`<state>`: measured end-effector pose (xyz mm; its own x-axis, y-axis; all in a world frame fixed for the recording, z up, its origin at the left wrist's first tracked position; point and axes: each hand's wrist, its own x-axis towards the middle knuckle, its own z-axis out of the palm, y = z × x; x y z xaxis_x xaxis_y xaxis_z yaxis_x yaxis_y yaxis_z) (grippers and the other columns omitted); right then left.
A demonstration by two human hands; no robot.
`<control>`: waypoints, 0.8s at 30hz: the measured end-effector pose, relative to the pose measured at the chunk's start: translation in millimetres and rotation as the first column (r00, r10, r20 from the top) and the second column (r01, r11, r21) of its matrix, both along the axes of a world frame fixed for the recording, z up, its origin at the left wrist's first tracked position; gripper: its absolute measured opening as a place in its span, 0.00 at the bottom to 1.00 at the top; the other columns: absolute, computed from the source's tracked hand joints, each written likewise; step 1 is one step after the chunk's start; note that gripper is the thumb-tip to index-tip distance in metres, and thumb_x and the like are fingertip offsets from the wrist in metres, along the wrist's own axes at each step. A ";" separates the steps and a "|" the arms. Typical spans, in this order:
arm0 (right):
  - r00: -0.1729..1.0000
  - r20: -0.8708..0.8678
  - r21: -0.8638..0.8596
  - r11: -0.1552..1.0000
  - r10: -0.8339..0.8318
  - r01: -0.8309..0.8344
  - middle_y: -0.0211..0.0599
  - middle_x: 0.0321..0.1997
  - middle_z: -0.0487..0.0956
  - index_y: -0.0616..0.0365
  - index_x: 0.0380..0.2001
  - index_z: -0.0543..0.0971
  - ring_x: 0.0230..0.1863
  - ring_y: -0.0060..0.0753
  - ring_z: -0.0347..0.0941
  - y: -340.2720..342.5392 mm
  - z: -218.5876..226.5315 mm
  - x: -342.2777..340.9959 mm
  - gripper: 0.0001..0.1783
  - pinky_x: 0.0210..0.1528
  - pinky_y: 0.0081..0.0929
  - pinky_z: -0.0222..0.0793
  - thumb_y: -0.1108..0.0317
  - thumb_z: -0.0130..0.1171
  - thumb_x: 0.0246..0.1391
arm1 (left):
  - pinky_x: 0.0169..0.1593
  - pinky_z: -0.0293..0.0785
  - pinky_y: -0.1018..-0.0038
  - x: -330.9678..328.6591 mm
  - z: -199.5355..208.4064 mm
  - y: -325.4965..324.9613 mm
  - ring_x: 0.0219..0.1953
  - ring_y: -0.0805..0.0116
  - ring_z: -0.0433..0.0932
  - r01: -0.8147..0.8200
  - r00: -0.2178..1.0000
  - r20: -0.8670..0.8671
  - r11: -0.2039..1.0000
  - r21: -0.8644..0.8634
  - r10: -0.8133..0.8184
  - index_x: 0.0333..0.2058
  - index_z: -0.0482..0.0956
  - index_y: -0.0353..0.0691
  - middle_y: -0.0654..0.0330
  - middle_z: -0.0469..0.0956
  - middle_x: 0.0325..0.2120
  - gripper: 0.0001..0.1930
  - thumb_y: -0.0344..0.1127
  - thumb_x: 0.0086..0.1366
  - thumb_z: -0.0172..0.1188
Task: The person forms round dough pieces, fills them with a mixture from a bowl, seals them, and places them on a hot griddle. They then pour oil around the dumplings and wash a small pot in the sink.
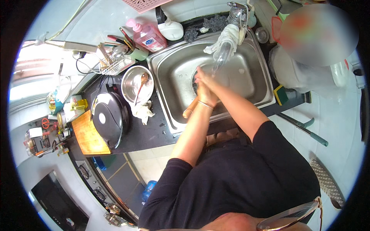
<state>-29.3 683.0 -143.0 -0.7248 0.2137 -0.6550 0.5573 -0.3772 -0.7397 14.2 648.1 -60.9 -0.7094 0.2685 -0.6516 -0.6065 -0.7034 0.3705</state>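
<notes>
Above the steel sink (pixel 247 82) my two hands are pressed together. My right hand (pixel 205 78) lies over my left hand (pixel 205 94), its fingers bent round it, and most of the left fingers are hidden. A thin bracelet (pixel 206 104) circles my left wrist. Just beside that wrist, a wooden handle (pixel 189 110) sticks out toward the sink's front rim; whatever it belongs to is largely covered by my hands. Close to my fingers hangs a clear spout (pixel 222 54) below the tap, with a white cloth (pixel 227 37) wrapped about it.
Left of the sink stand a metal bowl (pixel 130 83) with a spoon (pixel 143 79), a crumpled white cloth (pixel 142 112), a black round appliance (pixel 108 117) and a wooden board (pixel 88 134). A pink soap bottle (pixel 150 37) is behind. At right lies a sponge (pixel 281 96).
</notes>
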 end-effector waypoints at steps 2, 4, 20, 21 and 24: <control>0.688 0.147 0.758 0.366 0.710 -0.540 0.53 0.41 0.76 0.64 0.39 0.77 0.48 0.54 0.69 -25.1 24.5 40.7 0.37 0.51 0.40 0.63 0.39 0.36 0.52 | 0.50 0.64 0.67 -24.4 -60.8 -32.9 0.45 0.64 0.68 0.305 0.952 -0.129 0.906 0.292 -0.278 0.47 0.66 0.38 0.55 0.69 0.43 0.26 0.57 0.63 0.43; 0.858 0.089 0.586 0.670 0.506 -0.456 0.52 0.48 0.73 0.61 0.40 0.77 0.53 0.52 0.66 -10.2 0.7 45.6 0.39 0.56 0.35 0.59 0.36 0.33 0.51 | 0.36 0.68 0.61 -32.7 -64.4 -32.1 0.28 0.60 0.72 0.378 0.924 0.112 0.916 -0.135 -0.365 0.42 0.69 0.43 0.54 0.73 0.27 0.24 0.58 0.59 0.47; 0.877 -0.329 -0.448 0.876 -0.349 0.181 0.38 0.39 0.75 0.62 0.33 0.72 0.45 0.38 0.72 -1.0 40.8 56.9 0.07 0.50 0.32 0.68 0.82 0.47 0.52 | 0.35 0.73 0.64 -47.4 -108.7 -37.5 0.24 0.59 0.73 0.230 0.972 -0.122 0.925 0.304 -0.201 0.30 0.71 0.41 0.58 0.74 0.20 0.16 0.49 0.63 0.48; 0.876 -0.471 -0.067 0.994 -0.105 0.083 0.40 0.42 0.75 0.63 0.37 0.72 0.46 0.38 0.72 0.1 36.3 60.6 0.09 0.51 0.32 0.67 0.82 0.47 0.52 | 0.32 0.72 0.64 -50.2 -104.7 -31.2 0.21 0.59 0.72 0.213 0.977 -0.047 0.958 0.191 -0.208 0.27 0.70 0.42 0.59 0.73 0.18 0.16 0.48 0.63 0.48; 0.563 -0.608 0.701 0.711 0.560 0.050 0.45 0.51 0.72 0.63 0.48 0.70 0.51 0.42 0.69 25.1 18.4 64.7 0.19 0.54 0.31 0.63 0.78 0.50 0.51 | 0.30 0.71 0.64 -43.8 -74.3 -25.0 0.21 0.60 0.71 0.059 0.996 0.063 0.998 -0.024 -0.057 0.25 0.69 0.41 0.57 0.72 0.19 0.17 0.47 0.65 0.45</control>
